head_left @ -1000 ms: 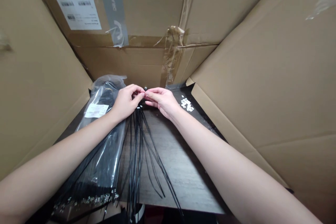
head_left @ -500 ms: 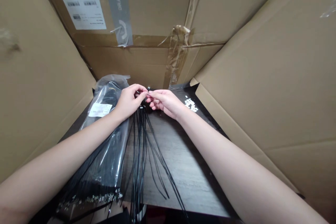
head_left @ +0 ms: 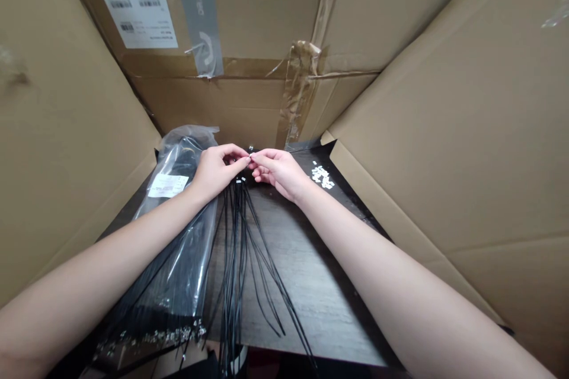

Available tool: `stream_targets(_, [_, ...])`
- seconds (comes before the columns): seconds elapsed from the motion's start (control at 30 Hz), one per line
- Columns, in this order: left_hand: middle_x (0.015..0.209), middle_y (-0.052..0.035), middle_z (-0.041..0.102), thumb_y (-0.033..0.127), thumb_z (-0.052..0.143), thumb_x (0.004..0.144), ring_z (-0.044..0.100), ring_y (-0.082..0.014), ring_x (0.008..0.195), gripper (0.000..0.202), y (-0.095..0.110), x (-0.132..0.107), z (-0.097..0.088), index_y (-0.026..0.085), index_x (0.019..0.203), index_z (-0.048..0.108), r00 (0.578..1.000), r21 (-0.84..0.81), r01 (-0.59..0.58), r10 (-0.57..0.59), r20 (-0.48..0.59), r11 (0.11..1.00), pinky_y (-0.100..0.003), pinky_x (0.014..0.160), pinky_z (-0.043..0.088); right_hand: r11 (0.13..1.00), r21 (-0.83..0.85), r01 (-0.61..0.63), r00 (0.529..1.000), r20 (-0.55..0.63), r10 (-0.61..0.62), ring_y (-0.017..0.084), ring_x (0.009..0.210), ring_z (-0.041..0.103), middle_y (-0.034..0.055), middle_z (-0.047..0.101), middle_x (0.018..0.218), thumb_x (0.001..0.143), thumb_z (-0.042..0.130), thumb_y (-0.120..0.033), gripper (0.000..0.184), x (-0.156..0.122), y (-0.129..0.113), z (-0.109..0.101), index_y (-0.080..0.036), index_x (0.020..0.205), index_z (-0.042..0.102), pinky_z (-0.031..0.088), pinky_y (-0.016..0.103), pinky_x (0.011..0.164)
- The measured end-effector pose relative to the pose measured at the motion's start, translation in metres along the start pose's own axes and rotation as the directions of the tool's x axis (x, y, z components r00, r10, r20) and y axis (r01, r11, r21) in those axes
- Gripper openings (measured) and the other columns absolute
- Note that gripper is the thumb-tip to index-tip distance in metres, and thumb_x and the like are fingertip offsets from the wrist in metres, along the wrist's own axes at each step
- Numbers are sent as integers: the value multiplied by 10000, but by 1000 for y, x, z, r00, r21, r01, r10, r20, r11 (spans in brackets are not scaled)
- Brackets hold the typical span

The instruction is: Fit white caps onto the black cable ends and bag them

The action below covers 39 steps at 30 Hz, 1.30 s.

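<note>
My left hand (head_left: 222, 169) and my right hand (head_left: 278, 172) meet fingertip to fingertip over the far part of the table. Both are closed in a pinch on something too small to make out. Below them a bundle of thin black cables (head_left: 235, 237) runs toward the near table edge, with small white pieces at its far end. Under my left forearm lies a clear plastic bag (head_left: 189, 266) filled with many black cables, their metallic-looking ends sticking out at the near side. A white label (head_left: 168, 186) is on the bag.
A small pile of white pieces (head_left: 322, 176) lies on the dark table (head_left: 329, 284), right of my right hand. Cardboard walls (head_left: 249, 100) stand at the back, left and right. The back one bears a barcode label (head_left: 137, 9) and grey tape (head_left: 198, 12).
Both hands keep their pinch at nearly the same spot, with slight finger movement. The view has shifted a little; the cables and bag stay where they were.
</note>
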<state>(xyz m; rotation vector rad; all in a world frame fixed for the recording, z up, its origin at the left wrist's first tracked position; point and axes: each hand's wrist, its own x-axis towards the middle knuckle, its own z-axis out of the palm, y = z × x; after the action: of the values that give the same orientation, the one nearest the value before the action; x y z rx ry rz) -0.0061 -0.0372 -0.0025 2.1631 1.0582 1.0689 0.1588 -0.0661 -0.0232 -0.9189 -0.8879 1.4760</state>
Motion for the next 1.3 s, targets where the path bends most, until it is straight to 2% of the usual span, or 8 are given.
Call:
stream_targets(0.17, [748,-33,738,307,670,785,616,-154,659,175,2,-1,0,158,819,755,1000,5,29,-29,12,1000,-273,641,449,1000,-18,5,999,-40,-6,70,491,590,9,666,649,763,766,-150,135,-1,-1,1,-128,717,642,510,185,487])
stream_targets(0.37, [766,-32,745,262,651,781,630,-152,675,135,7,-2,1,159,794,738,998,56,-45,43,36,997,-265,651,462,998,-57,1,998,-59,-5,73,466,576,11,643,615,844,625,-103,153,-2,-1,5,-127,693,624,504,190,466])
stream_targets(0.57, [745,-25,726,236,642,773,618,-146,658,109,4,-2,0,163,789,722,999,92,-43,42,7,995,-262,641,461,996,-85,26,998,-46,-30,75,481,581,1,639,617,765,720,-154,127,-2,1,4,-142,684,623,509,187,470])
stream_targets(0.83, [756,-24,726,215,628,779,623,-146,679,96,6,-2,0,169,770,712,996,155,-89,88,14,984,-259,657,465,994,-92,66,997,-39,-70,74,487,579,-16,633,633,686,803,-199,197,0,4,3,-150,690,613,517,190,464])
stream_targets(1.03, [758,-24,733,234,620,787,635,-150,673,113,8,-2,-1,170,783,713,998,124,-53,50,27,991,-263,657,470,993,-114,42,998,-51,-48,77,458,568,-9,626,607,778,700,-157,142,0,2,5,-153,678,600,517,195,442])
stream_targets(1.3, [755,-30,737,267,626,783,643,-157,671,129,8,-2,0,171,780,712,1000,85,-16,14,21,996,-271,653,474,991,-127,30,998,-42,-36,83,453,563,-15,605,580,757,675,-153,119,0,3,4,-161,673,591,514,198,434])
